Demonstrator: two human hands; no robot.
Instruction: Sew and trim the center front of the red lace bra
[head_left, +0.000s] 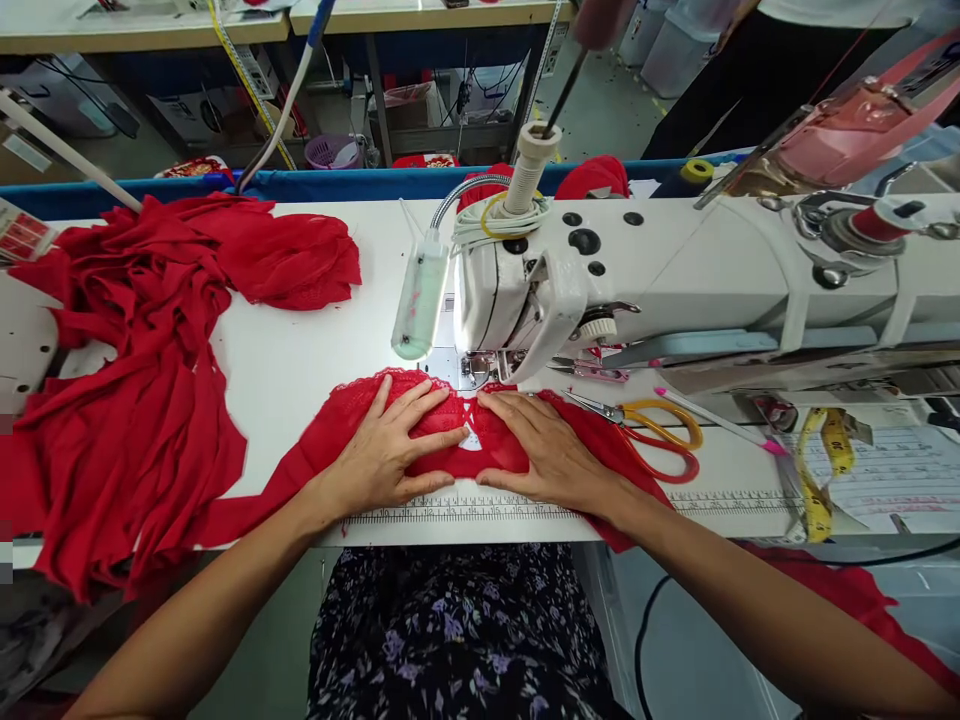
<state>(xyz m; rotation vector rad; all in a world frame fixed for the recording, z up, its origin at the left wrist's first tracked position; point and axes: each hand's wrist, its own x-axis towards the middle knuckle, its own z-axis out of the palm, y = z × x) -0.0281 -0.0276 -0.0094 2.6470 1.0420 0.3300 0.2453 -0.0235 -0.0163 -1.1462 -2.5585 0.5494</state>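
A red lace-edged garment piece [442,462] lies flat on the white table in front of the sewing machine [660,270]. My left hand [390,440] rests on its left part with the fingers spread. On the right part my right hand [544,445] lies flat, thumb apart from the fingers. Between the two hands a small gap in the fabric shows the white surface. The fabric's upper edge reaches the presser foot [476,370]; whether it lies under the foot I cannot tell.
Red fabric [150,380] is heaped at the left. Orange-handled scissors [652,430] lie right of my right hand. Beyond them are a yellow measuring tape [817,480] and a written sheet [892,475]. A ruler strip [480,510] runs along the front edge. A lamp [420,300] hangs beside the machine head.
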